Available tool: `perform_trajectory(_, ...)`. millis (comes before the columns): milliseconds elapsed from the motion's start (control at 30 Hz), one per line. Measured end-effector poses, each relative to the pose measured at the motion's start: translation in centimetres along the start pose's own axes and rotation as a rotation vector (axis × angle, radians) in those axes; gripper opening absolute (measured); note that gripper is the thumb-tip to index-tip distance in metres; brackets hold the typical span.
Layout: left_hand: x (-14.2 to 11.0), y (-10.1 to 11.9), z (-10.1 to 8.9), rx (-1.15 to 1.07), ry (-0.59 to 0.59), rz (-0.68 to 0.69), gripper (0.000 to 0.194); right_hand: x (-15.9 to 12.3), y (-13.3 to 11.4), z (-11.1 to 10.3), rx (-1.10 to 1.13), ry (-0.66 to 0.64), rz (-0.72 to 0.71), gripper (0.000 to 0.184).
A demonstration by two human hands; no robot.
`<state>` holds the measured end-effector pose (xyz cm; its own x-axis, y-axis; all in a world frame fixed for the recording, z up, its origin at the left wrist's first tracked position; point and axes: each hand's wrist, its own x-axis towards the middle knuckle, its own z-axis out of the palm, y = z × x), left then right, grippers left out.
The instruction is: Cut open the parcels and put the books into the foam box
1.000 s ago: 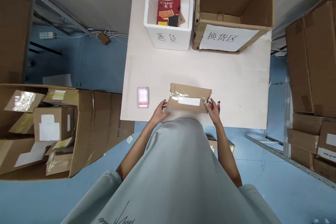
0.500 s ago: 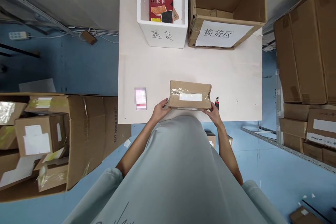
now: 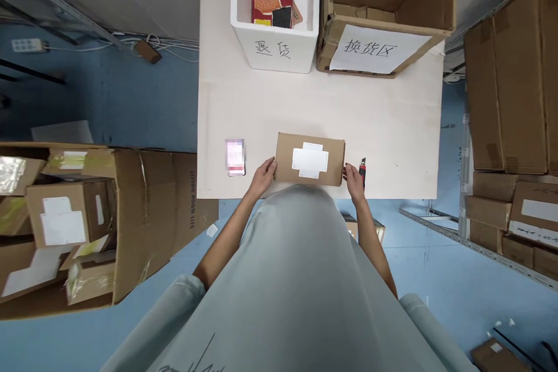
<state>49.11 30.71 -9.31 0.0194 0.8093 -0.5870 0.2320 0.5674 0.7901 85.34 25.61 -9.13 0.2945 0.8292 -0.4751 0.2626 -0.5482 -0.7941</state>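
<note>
A small brown cardboard parcel (image 3: 288, 158) with a white label on its upper face lies flat near the front edge of the pale table (image 3: 392, 128). My left hand (image 3: 262, 176) is curled round the parcel's left end. Against its right end rests my right hand (image 3: 354, 179), fingers bent on the side. A red-and-black utility knife (image 3: 362, 171) lies on the table just right of my right hand. A small pink-and-white card (image 3: 235, 157) sits to the left of my left hand.
At the back stand a white foam bin (image 3: 279, 49) holding a red book (image 3: 272, 1) and an open cardboard box (image 3: 383, 23) with a paper sign. A big carton of parcels (image 3: 87, 215) is on the left; stacked boxes (image 3: 510, 104) on shelving on the right.
The parcel has been turned over: the taped side that faced up is gone and a face with a white cross-shaped label is up. Both hands stayed at its ends.
</note>
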Motion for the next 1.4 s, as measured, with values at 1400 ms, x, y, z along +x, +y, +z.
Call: perform_trajectory(1400, -3.1, -1.5, 1.4, 0.125, 0.067, 0.127, 0.051, -0.4, 2.2, -0.5, -0.091, -0.053, -0.002, 0.056)
